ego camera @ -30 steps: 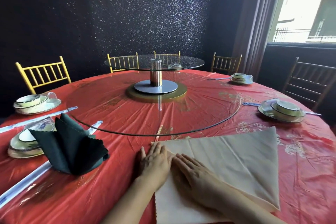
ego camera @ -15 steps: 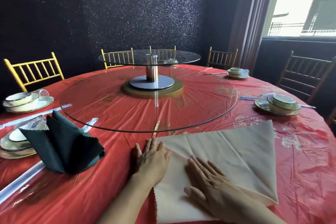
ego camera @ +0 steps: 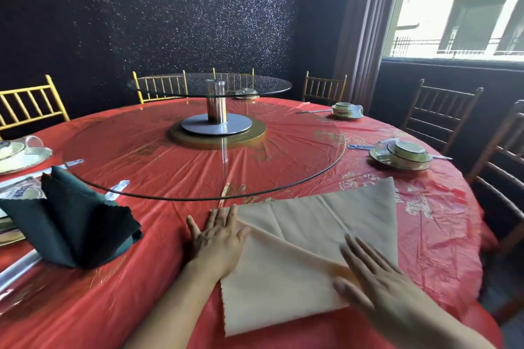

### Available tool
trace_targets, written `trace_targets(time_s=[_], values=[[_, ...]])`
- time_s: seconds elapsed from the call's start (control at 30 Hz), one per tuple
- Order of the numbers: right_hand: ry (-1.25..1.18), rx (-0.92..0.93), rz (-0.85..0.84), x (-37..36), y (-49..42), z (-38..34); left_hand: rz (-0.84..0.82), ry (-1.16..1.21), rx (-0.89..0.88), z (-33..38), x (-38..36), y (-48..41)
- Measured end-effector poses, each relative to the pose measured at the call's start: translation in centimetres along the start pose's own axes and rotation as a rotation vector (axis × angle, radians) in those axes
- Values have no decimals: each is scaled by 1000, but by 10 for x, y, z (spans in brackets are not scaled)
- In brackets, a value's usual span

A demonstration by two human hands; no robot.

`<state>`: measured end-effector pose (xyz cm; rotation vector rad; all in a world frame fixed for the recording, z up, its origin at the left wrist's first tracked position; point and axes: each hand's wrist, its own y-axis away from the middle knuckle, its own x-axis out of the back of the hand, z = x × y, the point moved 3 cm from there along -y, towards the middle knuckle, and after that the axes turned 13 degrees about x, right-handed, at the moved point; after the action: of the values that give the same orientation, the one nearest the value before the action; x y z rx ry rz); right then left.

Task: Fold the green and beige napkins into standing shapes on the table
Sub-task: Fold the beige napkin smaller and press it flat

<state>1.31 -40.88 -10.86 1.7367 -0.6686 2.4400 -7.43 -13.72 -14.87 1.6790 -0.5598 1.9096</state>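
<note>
The round table (ego camera: 141,306) with its red cloth carries a glass turntable (ego camera: 198,156) in the middle. At the near edge the beige napkin (ego camera: 312,224) lies flat, folded on a diagonal. The green napkin (ego camera: 76,224) already stands at the left, near a place setting. The left hand (ego camera: 218,238), fingers straight and a little apart, rests on the napkin's left corner (probably to stop it sliding). The right hand (ego camera: 374,278), fingers also straight, lies on the fold, I think to press the crease.
</note>
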Motion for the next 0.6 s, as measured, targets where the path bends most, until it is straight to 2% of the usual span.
trace_targets(time_s=[0.03,0.1,0.23,0.4,0.47,0.53,0.6], values=[[-227,19,-25,6,-32,-33,-3,1,4,1,0,-1],[-379,35,-139,-1,-68,-56,-9,-14,19,0,0,-1],[-462,112,-201,-43,-111,-83,5,-18,21,0,-1,0],[-450,160,-201,-49,-105,-92,3,-68,35,0,1,-2],[-465,161,-193,-51,-106,-93,62,-98,29,0,8,-1],[-467,165,-196,-50,-108,-94,189,10,-55,6,21,10],[-446,182,-202,-54,-107,-94,201,203,-192,14,25,36]])
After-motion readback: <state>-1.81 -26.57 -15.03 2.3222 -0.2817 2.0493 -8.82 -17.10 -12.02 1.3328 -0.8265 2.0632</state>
